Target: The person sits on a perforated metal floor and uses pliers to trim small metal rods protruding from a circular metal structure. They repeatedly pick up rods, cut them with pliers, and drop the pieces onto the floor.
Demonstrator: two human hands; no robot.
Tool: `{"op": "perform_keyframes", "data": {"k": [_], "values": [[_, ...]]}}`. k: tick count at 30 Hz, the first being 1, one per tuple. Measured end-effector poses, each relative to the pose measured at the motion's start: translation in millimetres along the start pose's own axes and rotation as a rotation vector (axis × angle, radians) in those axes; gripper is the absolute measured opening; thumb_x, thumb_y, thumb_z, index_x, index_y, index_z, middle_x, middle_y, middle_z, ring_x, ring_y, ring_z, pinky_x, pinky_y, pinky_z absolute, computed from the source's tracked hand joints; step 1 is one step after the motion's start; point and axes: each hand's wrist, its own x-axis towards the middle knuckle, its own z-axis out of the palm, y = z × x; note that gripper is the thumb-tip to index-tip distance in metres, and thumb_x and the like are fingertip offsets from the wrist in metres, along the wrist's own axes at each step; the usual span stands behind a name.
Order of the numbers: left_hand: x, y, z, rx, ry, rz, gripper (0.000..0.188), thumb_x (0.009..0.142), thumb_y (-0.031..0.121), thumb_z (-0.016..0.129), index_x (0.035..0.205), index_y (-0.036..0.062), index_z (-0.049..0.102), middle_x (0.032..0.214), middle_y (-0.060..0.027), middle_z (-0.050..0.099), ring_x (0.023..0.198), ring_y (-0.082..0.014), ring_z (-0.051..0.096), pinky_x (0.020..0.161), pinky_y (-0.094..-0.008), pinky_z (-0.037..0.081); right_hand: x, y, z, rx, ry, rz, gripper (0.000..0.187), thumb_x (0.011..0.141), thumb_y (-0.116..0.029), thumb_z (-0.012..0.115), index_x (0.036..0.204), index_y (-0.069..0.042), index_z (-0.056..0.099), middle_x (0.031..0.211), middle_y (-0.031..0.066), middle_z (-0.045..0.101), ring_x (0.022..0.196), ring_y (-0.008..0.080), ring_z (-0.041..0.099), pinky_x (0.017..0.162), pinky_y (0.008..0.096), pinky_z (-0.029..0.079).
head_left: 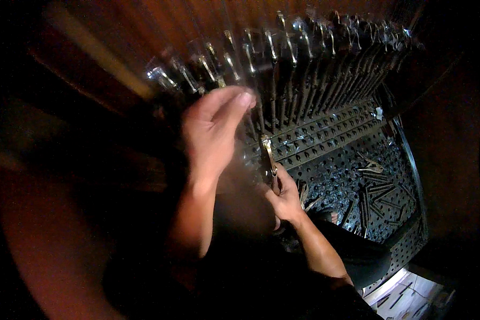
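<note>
Step, I judge: handling metal clip (270,153) | Location: right hand (286,198), near dark rods (274,104) | Right fingers: closed around clip's lower end | Left hand (213,122): thumb pressed to fingertips; whether pinching anything, I cannot tell | Next calls for: steady right grip

Light pools on a dark perforated platform (407,252) on my remote feed, while a reddish-brown surface (53,229) at left sinks into deep shadow and a pale floor (408,293) shows lower right.
</note>
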Motion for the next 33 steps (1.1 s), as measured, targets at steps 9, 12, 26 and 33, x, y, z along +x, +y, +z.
{"op": "perform_keyframes", "data": {"k": [9, 12, 26, 33], "values": [[-10, 12, -3, 0.014, -0.053, -0.015, 0.014, 0.094, 0.005, 0.07, 0.105, -0.0031, 0.074, 0.098, -0.0082, 0.076, 0.091, -0.0118, 0.068, 0.085, -0.0241, 0.052, 15, -8, 2, -0.106, 0.099, -0.094, 0.054, 0.086, -0.008, 0.068, 0.137, -0.001, 0.054, 0.124, 0.0112, 0.061, 0.11, 0.0195, 0.059, 0.097, 0.0326, 0.048], [-13, 16, -5, 0.03, -0.056, -0.016, 0.015, 0.094, 0.004, 0.07, 0.106, -0.0029, 0.074, 0.099, -0.0084, 0.076, 0.092, -0.0117, 0.068, 0.087, -0.0246, 0.052, 18, -21, 3, -0.041, 0.071, -0.022, 0.053, 0.087, -0.008, 0.067, 0.137, -0.001, 0.054, 0.121, 0.0102, 0.061, 0.104, 0.0184, 0.06, 0.089, 0.0312, 0.05], [-20, 20, -2, 0.042, -0.081, -0.042, 0.017, 0.093, 0.008, 0.071, 0.106, -0.0024, 0.074, 0.103, -0.0109, 0.076, 0.095, -0.0144, 0.069, 0.091, -0.0278, 0.052, 21, -28, 10, 0.097, 0.028, 0.053, 0.049, 0.091, -0.007, 0.063, 0.139, -0.006, 0.052, 0.102, 0.0032, 0.062, 0.074, 0.0092, 0.058, 0.06, 0.0238, 0.047], [-21, 19, 0, 0.034, -0.089, -0.056, 0.015, 0.093, 0.008, 0.073, 0.104, -0.0012, 0.074, 0.1, -0.0071, 0.076, 0.092, -0.0097, 0.067, 0.084, -0.0237, 0.052, 22, -26, 9, 0.064, 0.046, 0.009, 0.049, 0.092, -0.009, 0.065, 0.139, -0.007, 0.05, 0.094, 0.0012, 0.062, 0.071, 0.0082, 0.058, 0.054, 0.0226, 0.045]]}}
